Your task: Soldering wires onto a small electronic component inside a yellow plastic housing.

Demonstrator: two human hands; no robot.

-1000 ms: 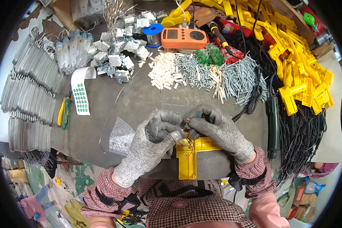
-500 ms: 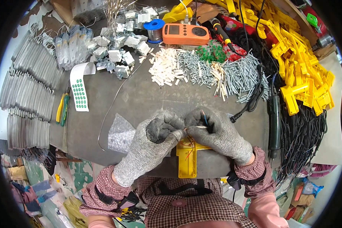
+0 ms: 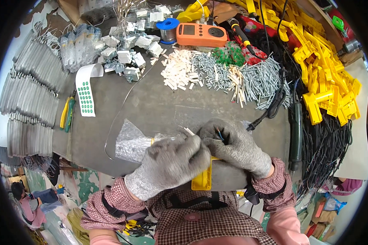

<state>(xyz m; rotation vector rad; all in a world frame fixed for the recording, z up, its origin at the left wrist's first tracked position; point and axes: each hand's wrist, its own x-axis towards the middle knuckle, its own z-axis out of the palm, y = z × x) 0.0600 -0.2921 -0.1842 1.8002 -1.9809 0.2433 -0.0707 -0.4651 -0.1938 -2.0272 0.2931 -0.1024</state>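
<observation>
Grey work gloves cover both my hands, which meet over a yellow plastic housing (image 3: 201, 181) at the table's front edge. My left hand (image 3: 171, 161) is curled closed and partly smeared by motion. A thin white piece (image 3: 188, 131) pokes out beyond its fingers; its other end is hidden. Just to the right, my right hand (image 3: 237, 143) is closed with its fingertips pinched around thin wires (image 3: 220, 134), whose blue and reddish ends stick up between thumb and fingers. Both gloves cover the upper part of the housing.
A clear plastic bag (image 3: 131, 143) lies left of my hands. Farther back are white sleeves (image 3: 178, 71), screws (image 3: 261, 83), an orange meter (image 3: 201, 35) and a solder spool (image 3: 167, 30). Yellow housings (image 3: 329, 77) and a power screwdriver (image 3: 296, 134) are at right, metal strips (image 3: 28, 98) at left.
My left hand has turned over and curled, back of the glove now up, covering more of the housing. The white piece now shows beyond its fingers. My right hand has barely moved.
</observation>
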